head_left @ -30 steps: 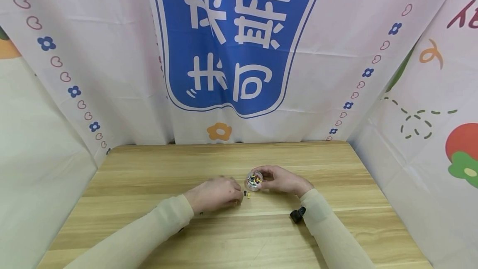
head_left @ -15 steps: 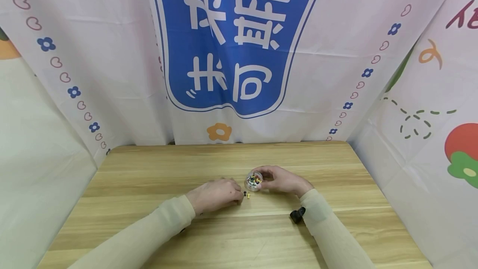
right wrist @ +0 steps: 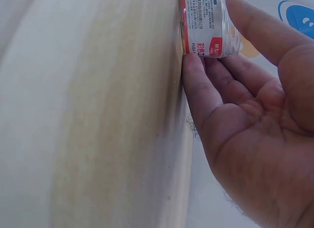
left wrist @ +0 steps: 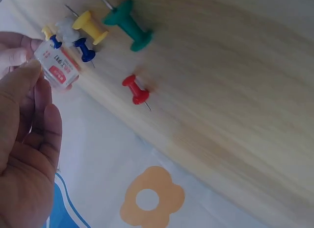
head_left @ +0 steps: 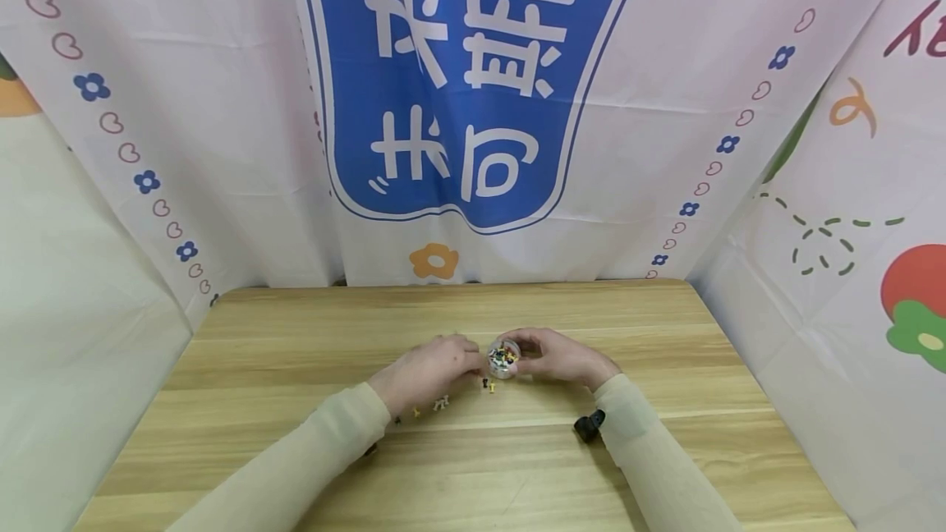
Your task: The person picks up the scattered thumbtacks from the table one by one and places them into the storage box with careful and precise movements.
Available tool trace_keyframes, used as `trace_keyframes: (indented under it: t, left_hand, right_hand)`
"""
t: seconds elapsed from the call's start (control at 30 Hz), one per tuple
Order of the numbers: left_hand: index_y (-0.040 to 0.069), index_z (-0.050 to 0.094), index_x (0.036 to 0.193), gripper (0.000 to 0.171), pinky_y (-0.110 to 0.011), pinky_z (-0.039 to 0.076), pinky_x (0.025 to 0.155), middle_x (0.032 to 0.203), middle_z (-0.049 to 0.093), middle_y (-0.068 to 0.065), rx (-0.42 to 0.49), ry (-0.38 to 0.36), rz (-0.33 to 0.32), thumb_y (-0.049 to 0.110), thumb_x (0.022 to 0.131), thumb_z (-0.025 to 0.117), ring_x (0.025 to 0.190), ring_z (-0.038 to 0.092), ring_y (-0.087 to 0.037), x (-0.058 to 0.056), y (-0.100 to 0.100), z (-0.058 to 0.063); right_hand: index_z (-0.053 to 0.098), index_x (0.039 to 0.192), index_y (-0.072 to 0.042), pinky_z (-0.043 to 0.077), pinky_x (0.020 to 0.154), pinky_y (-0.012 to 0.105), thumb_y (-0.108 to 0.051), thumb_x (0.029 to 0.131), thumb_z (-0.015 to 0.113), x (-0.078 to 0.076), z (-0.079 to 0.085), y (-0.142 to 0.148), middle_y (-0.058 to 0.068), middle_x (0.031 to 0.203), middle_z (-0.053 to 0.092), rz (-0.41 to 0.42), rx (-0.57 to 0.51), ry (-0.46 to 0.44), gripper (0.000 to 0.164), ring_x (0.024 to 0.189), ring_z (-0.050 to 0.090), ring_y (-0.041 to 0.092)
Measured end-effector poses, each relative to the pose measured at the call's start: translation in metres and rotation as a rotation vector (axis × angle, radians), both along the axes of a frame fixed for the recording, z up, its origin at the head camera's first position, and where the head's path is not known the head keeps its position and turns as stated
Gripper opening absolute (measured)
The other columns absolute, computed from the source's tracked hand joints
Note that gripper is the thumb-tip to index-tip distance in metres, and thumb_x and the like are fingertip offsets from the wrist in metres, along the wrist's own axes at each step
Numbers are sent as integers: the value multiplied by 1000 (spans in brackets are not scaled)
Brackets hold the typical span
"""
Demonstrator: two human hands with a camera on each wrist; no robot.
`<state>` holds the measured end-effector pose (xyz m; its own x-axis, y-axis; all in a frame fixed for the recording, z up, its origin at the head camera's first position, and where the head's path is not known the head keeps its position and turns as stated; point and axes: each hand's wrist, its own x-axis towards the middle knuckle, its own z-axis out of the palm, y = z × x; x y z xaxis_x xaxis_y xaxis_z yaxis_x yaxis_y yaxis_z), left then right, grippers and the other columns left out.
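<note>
A small clear round jar [head_left: 503, 359] of colored push pins stands on the table, with a red and white label [right wrist: 203, 29] on its side. My right hand [head_left: 550, 356] holds it, thumb and fingers on opposite sides. My left hand [head_left: 431, 369] is at the jar's left, thumb and fingertips pinched together on a push pin that the fingers hide. Loose push pins lie around: a green pin [left wrist: 128, 24], a red pin [left wrist: 136, 89], a yellow pin [left wrist: 91, 28], a blue pin [left wrist: 85, 49] and white pins [head_left: 441, 403]. A smaller-looking yellow pin [head_left: 492, 387] lies just below the jar.
The wooden table [head_left: 532, 466] ends at the back against a printed white cloth [head_left: 244, 146], and similar cloth hangs at both sides. A black wrist camera [head_left: 589, 425] sticks out from the right sleeve [head_left: 654, 458].
My left hand has moved up and right to the jar, uncovering white and yellow pins on the table. The yellowish pin under its fingertips is gone from there. The right hand stays put.
</note>
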<state>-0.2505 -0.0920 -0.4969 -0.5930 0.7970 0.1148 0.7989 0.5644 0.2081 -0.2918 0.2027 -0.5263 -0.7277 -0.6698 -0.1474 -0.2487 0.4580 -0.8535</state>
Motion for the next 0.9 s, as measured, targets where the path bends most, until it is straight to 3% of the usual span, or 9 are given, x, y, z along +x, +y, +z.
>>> trace_keyframes:
  t: [0.37,0.6,0.9]
  left_hand:
    - [19,85,121,9,-38,69,101,119,85,4,99,-55,152,16,112,82,109,77,-14,-4,13,3]
    - [16,83,117,5,-43,68,104,114,84,3,175,-67,196,15,112,82,110,78,-17,-8,23,-2]
    - [14,84,116,6,-44,70,104,115,85,0,183,-67,244,12,111,83,113,80,-22,-14,36,-4]
  right_hand:
    - [58,170,-2,54,128,48,-16,114,78,-1,0,1,19,164,70,-8,14,-10,61,149,68,34]
    - [59,169,-3,52,131,53,-18,114,78,-1,-1,1,17,163,71,-1,18,-4,60,150,67,33]
    - [55,171,0,47,138,62,-17,115,78,0,0,1,18,167,68,-7,18,-4,64,156,64,37]
